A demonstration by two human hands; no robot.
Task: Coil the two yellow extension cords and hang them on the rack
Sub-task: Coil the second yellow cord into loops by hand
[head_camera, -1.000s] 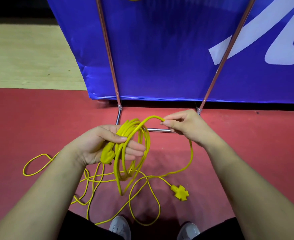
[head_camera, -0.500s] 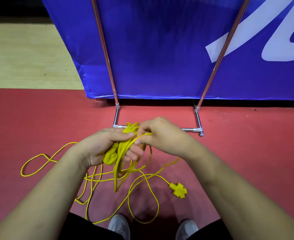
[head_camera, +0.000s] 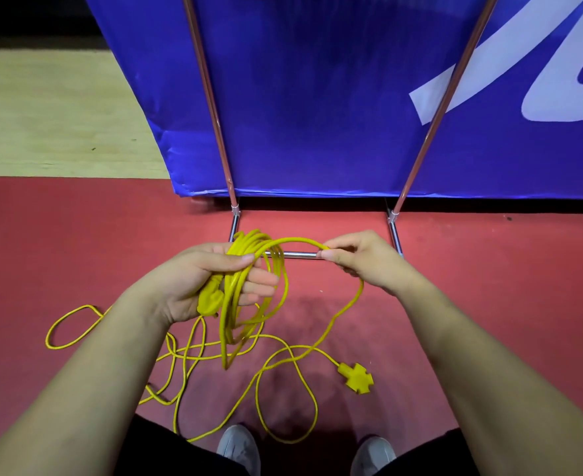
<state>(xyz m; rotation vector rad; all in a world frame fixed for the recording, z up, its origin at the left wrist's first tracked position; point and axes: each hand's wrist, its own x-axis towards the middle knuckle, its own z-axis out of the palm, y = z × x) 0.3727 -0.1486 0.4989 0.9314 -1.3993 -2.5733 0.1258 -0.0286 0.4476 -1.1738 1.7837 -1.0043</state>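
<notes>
Rack (head_camera: 211, 108) runs off the top edge, its upper part unseen; banner (head_camera: 317, 97) is cut off right; cord (head_camera: 276, 383) slips behind the left arm (head_camera: 87, 365); shoes (head_camera: 240, 448) clipped below.

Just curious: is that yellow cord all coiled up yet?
Partly. Loops hang in the left hand; the right hand pinches the yellow cord, more lying loose on the floor.

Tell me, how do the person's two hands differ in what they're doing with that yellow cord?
The left hand is closed around a bundle of coiled loops and a yellow plug, palm up; the right hand only pinches a single strand between thumb and fingertips. The left hand carries the gathered weight; the right hand guides one arc across toward it. Both are bare and grip the same yellow cord.
</notes>
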